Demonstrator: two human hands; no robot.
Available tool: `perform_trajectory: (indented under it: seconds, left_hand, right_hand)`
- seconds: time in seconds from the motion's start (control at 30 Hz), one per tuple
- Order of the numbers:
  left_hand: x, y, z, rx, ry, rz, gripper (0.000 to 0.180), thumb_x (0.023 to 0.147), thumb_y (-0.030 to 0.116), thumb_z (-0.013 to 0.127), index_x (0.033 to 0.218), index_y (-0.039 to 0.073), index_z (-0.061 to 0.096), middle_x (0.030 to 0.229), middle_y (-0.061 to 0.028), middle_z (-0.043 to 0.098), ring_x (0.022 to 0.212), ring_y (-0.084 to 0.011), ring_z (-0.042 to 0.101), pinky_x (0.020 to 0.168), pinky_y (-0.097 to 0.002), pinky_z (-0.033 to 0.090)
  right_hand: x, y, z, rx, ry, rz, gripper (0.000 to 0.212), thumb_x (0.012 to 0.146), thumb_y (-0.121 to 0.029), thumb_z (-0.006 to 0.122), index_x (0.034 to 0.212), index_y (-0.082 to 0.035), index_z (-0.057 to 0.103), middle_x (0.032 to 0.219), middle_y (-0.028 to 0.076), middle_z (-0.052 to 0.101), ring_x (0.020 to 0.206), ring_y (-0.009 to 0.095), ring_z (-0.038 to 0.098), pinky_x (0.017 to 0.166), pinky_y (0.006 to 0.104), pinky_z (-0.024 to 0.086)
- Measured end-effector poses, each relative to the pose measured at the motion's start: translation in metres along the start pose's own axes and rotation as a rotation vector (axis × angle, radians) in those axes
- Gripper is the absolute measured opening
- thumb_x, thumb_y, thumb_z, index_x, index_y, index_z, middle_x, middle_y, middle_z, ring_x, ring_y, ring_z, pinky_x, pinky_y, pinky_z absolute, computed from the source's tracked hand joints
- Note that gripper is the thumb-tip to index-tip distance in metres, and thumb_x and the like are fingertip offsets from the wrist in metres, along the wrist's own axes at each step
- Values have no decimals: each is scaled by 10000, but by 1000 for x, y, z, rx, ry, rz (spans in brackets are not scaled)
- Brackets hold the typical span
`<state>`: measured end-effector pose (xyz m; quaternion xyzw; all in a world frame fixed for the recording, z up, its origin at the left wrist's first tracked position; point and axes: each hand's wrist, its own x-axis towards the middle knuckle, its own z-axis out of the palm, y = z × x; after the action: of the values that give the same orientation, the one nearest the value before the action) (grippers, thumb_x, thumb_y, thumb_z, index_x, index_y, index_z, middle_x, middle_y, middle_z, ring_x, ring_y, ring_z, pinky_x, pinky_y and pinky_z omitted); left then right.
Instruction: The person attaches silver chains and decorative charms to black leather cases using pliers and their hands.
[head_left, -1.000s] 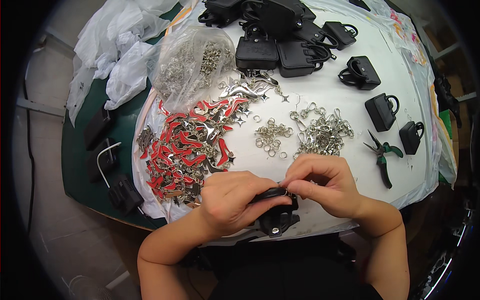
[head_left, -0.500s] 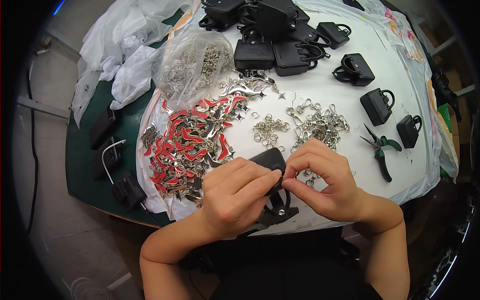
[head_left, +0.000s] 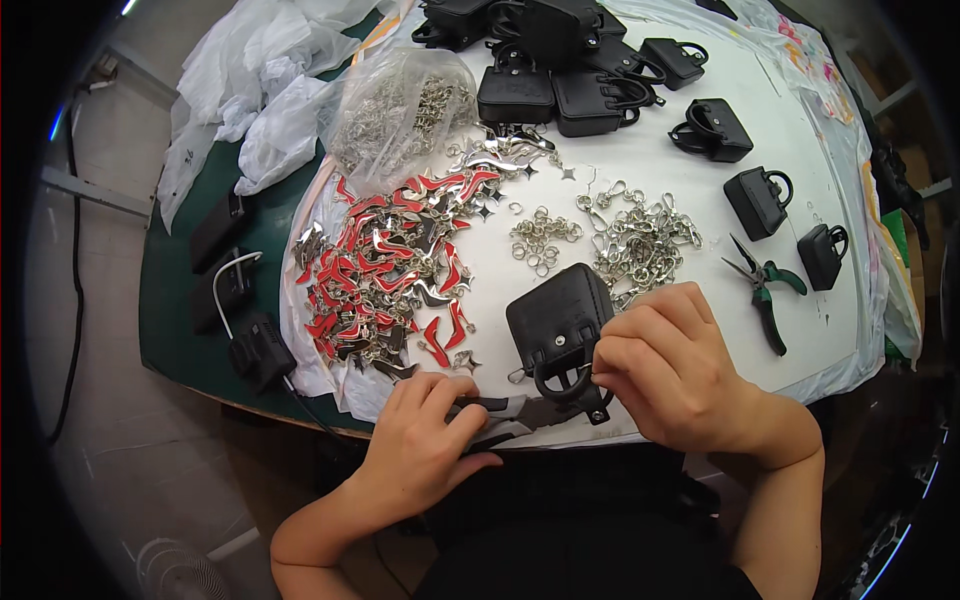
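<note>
A small black handbag [head_left: 558, 308] lies tilted near the front edge of the white table, its looped handles toward me. My right hand [head_left: 680, 370] is closed in a pinch at one handle. A thin metal bit shows at the fingertips, too small to name. My left hand [head_left: 425, 425] has its fingers curled over the handles of a pair of pliers [head_left: 515, 412], with the thumb sticking out below. The pliers' jaws reach under the bag's handles, which partly hide them.
Red and silver shoe-shaped charms [head_left: 385, 260] are heaped at left, below a clear bag of metal hardware [head_left: 400, 120]. Loose rings [head_left: 540, 238] and clasp chains [head_left: 645, 240] lie in the middle. Green-handled pliers [head_left: 765, 295] rest at right, near more black handbags [head_left: 755, 200].
My left hand has let go of the handbag and moved down-left onto the pliers. The handbag now shows almost whole. My right hand has stayed in its pinch, slightly lower.
</note>
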<state>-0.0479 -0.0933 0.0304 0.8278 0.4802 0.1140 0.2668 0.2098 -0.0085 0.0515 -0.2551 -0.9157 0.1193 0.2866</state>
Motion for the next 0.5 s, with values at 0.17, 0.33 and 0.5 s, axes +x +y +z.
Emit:
perform_trajectory:
  seconds: [0.17, 0.33, 0.5]
  left_hand:
    - [-7, -2, 6, 3, 85, 94, 332, 629, 160, 847, 833, 24, 623, 1077, -144, 543, 987, -335, 540, 824, -426, 477]
    - [-32, -8, -18, -11, 77, -20, 298, 636, 182, 792, 708, -8, 574, 1034, -162, 551, 870, -323, 551, 728, -410, 485]
    - [-25, -1, -43, -74, 164, -97, 398, 601, 235, 892, 718, -10, 601, 986, -122, 590, 823, -292, 579, 704, -381, 502]
  right_hand:
    - [-6, -3, -16, -19, -20, -8, 203, 734, -87, 722, 896, -23, 617, 872, 62, 584, 819, 242, 549, 742, 360, 431]
    - [-13, -5, -36, -56, -49, 1, 213, 728, -93, 729, 893, -14, 619, 868, 65, 588, 813, 239, 554, 717, 354, 435]
    - [-17, -10, -28, -55, -99, -49, 229, 721, -103, 736, 894, -8, 622, 872, 65, 593, 815, 229, 559, 693, 345, 436]
